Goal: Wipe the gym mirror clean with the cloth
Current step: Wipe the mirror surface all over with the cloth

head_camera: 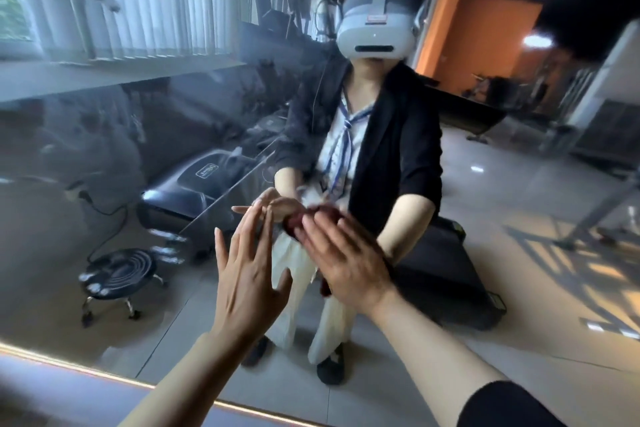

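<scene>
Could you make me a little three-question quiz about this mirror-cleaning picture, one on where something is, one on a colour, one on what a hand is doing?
1. Where is the cloth?
A. Under the right hand, against the mirror
B. On the stool
C. Draped on the windowsill

2. What colour is the cloth?
A. White
B. Dark red
C. Blue

3. How is the left hand?
A. Gripping the cloth
B. Clenched in a fist
C. Open, fingers straight, at the glass

Answers: 1 A, the right hand presses the cloth flat on the mirror. 2 B, dark red shows past the fingers. 3 C, the left hand holds nothing.
</scene>
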